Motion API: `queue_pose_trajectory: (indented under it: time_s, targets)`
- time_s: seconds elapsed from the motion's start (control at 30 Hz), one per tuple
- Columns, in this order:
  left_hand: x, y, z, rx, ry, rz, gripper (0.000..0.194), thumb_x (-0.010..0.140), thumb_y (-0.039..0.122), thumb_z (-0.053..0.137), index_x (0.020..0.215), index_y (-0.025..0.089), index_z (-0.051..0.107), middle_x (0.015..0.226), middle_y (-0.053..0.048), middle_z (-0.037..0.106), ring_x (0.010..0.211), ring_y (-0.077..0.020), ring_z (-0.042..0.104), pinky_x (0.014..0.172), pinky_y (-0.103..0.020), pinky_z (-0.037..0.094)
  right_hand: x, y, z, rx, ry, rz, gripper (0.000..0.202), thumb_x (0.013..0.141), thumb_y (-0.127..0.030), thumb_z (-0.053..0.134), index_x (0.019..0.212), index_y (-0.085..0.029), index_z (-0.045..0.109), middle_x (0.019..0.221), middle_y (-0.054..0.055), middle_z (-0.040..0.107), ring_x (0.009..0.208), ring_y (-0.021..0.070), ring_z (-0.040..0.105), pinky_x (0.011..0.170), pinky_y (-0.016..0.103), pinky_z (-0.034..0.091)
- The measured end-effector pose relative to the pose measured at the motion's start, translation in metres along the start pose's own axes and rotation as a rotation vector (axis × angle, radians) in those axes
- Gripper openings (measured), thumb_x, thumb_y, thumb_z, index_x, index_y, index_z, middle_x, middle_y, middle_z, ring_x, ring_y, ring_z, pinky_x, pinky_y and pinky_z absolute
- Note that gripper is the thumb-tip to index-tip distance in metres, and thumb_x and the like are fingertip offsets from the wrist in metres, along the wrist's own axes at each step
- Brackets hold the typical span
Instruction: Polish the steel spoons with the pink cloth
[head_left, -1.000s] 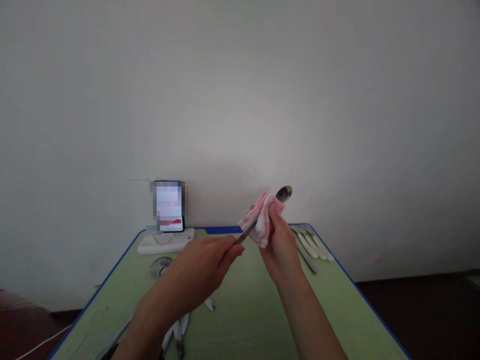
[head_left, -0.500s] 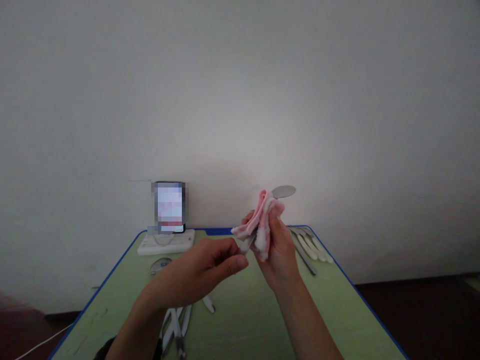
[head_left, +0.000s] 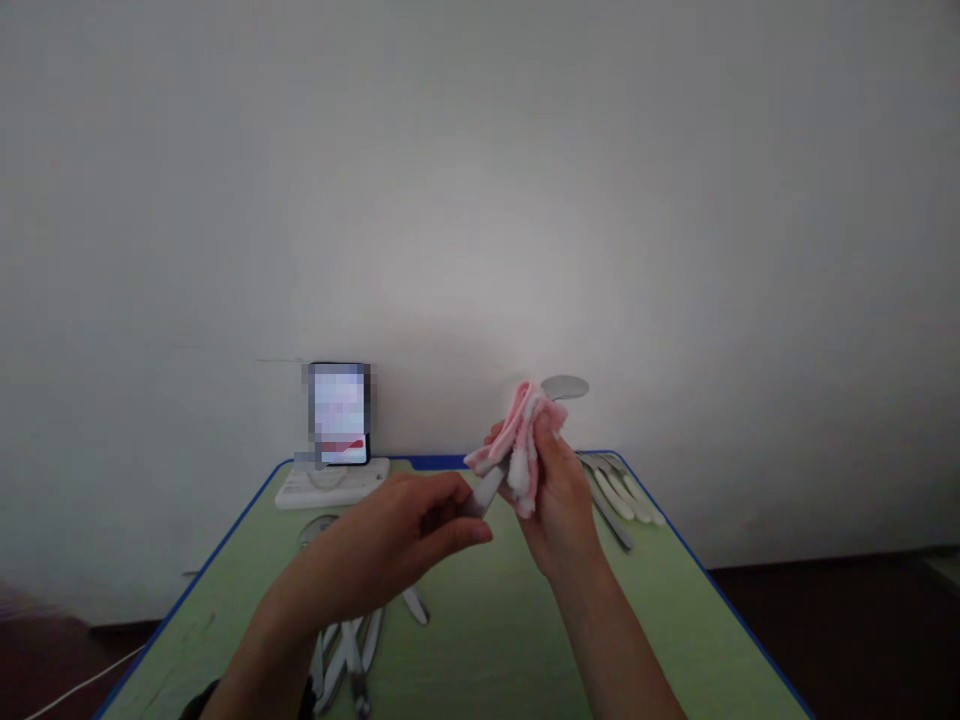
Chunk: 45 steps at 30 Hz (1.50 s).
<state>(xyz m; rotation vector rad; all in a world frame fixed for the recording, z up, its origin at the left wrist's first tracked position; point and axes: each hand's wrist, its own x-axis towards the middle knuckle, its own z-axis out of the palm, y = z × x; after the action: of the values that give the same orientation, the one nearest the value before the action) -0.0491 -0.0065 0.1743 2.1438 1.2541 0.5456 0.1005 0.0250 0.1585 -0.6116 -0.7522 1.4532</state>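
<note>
Above the table, a metal spoon [head_left: 565, 387] is held at a slant, its bowl up to the right. My left hand [head_left: 420, 530] is closed on the end of its handle, between thumb and fingers. A pink and white fluffy cloth [head_left: 531, 450] is folded around the middle of the spoon. Wrapped about that cloth is my right hand [head_left: 562, 490], closed, with its thumb on top. The part of the spoon inside the cloth is hidden.
On the green table [head_left: 480, 640] with a blue edge, several pieces of cutlery [head_left: 349, 660] lie at the front left. Several light-handled utensils [head_left: 619, 495] rest at the back right. A phone [head_left: 340, 412] stands on a white base [head_left: 367, 485] by the wall.
My left hand and the spoon have shifted slightly left, and a bit more of the handle shows outside the cloth. The right hand has hardly moved.
</note>
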Motion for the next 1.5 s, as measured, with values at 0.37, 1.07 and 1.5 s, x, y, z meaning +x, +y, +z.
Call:
queue_pose_trajectory:
  time_s: [0.37, 1.07, 1.5]
  targets:
    - [0.005, 0.000, 0.001, 0.082, 0.186, 0.075, 0.031, 0.087, 0.040, 0.046, 0.067, 0.019, 0.056, 0.053, 0.006, 0.050, 0.049, -0.0086, 0.043, 0.051, -0.018, 0.028, -0.005, 0.010, 0.002, -0.137, -0.086, 0.002, 0.043, 0.072, -0.056, 0.058, 0.074, -0.014, 0.066, 0.063, 0.003, 0.066, 0.055, 0.0127, 0.058, 0.054, 0.023, 0.045]
    - [0.005, 0.007, 0.002, 0.115, 0.177, -0.010, 0.036, 0.088, 0.036, 0.038, 0.063, 0.018, 0.056, 0.053, 0.003, 0.061, 0.048, -0.0099, 0.054, 0.050, -0.018, 0.033, -0.004, 0.011, 0.000, -0.310, -0.128, -0.041, 0.045, 0.079, -0.055, 0.050, 0.087, -0.014, 0.068, 0.068, 0.005, 0.067, 0.054, 0.0127, 0.056, 0.044, 0.021, 0.037]
    - [0.002, 0.009, 0.003, -0.009, 0.097, 0.055, 0.045, 0.092, 0.035, 0.032, 0.057, 0.018, 0.055, 0.049, 0.004, 0.056, 0.046, -0.0081, 0.051, 0.049, -0.017, 0.035, -0.003, 0.013, -0.003, -0.252, -0.095, 0.027, 0.054, 0.073, -0.063, 0.051, 0.080, -0.013, 0.071, 0.062, 0.005, 0.068, 0.042, 0.0116, 0.051, 0.040, 0.023, 0.035]
